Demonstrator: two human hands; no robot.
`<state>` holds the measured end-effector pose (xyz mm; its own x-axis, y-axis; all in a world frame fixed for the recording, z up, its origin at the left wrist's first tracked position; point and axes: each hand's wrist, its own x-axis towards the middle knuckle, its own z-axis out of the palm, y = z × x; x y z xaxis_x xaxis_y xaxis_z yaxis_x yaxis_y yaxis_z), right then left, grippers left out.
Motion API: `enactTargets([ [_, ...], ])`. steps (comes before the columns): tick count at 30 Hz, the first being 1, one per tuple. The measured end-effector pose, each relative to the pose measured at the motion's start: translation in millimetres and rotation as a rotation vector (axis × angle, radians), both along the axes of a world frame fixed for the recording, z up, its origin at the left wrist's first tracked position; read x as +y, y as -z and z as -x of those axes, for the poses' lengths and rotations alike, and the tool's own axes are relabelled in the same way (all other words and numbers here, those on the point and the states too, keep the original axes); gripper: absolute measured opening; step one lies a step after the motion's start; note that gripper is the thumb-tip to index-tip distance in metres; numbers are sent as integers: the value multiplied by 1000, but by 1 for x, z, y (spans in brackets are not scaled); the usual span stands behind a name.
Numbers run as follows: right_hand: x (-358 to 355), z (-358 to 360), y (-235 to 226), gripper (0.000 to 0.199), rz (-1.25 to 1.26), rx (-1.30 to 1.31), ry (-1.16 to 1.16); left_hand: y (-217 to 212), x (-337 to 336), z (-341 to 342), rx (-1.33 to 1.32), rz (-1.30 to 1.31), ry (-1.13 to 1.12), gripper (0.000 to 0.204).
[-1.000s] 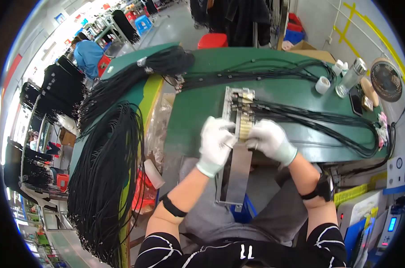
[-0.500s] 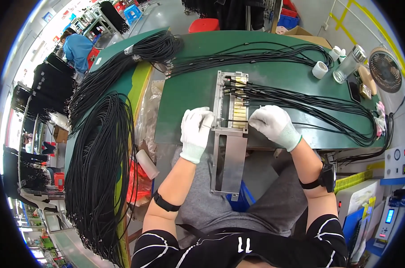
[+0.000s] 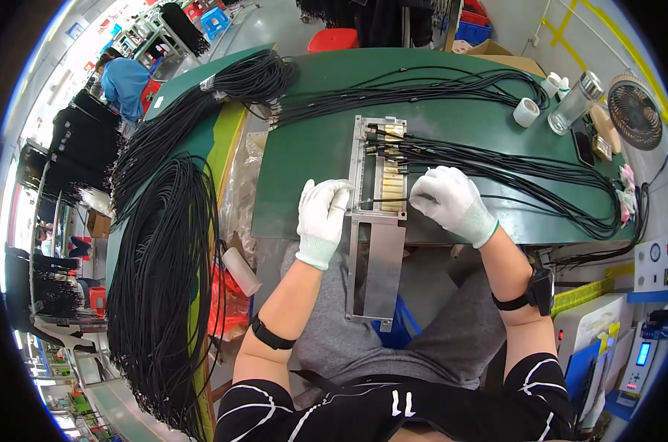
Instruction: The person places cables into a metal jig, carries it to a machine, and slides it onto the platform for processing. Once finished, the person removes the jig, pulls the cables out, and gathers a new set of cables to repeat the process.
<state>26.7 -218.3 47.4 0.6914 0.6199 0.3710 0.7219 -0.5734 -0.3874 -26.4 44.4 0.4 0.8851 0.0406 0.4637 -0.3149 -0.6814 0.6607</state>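
Note:
In white gloves, both my hands work at a metal fixture [image 3: 378,269] that juts over the near table edge. My left hand [image 3: 323,214] is by the fixture's left rail, thumb and fingertips pinched together; whatever is between them is too small to make out. On the other side, my right hand [image 3: 452,202] is closed around a black cable [image 3: 388,200] lying across the fixture's nearest slots. The cable continues rightward from under that hand. Farther up the fixture, several black cables [image 3: 459,156] sit in its pale yellow slotted block [image 3: 393,179], their lengths looping to the right.
Large black cable bundles [image 3: 164,250] lie to my left, and more cables [image 3: 393,90] stretch along the far table. At the right stand a white tape roll [image 3: 526,113], a glass bottle [image 3: 570,107] and a small fan [image 3: 635,118]. A person in blue [image 3: 128,85] sits far left.
My right hand has shifted very slightly away from me, still at the cable. My left hand keeps nearly the same pose, and the whole view has moved a little.

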Motion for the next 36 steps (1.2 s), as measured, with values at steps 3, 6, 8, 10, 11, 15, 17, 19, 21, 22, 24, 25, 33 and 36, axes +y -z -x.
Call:
enactTargets([
  [3,2,0,0,9,-17,-52,-15,2,-2,1,-37,6,-6,16],
  [6,7,0,-1,11,-4,-88,-22,1,2,1,-17,13,1,16],
  [8,12,0,-1,12,0,-122,-40,0,9,2,62,20,15,16],
  [10,14,1,0,13,5,-140,-48,-1,3,2,15,25,34,17],
  [11,16,1,0,13,-3,-145,-57,-4,-2,1,-34,28,57,18],
  [15,8,2,-7,13,16,-144,-44,-18,-22,0,-175,-201,169,25],
  [17,-3,0,4,14,-21,-126,-59,-14,-42,-7,-192,-331,230,28],
  [19,7,-16,26,16,22,-64,-58,-1,-29,-17,-247,-319,288,25],
  [21,11,-22,33,21,-239,-199,12,-6,-22,-15,-162,-353,321,24],
  [22,8,-26,34,22,-158,-222,125,-3,-19,-16,-153,-358,351,23],
  [24,16,-32,40,23,14,-326,320,1,-9,-16,-129,-380,362,20],
  [25,14,-34,45,23,25,-325,380,5,-8,-16,-117,-387,354,19],
  [33,8,-32,58,14,53,-293,382,17,-22,-16,-41,-22,289,19],
  [36,18,-30,51,10,-18,-276,222,24,-9,-24,-114,-52,213,19],
])
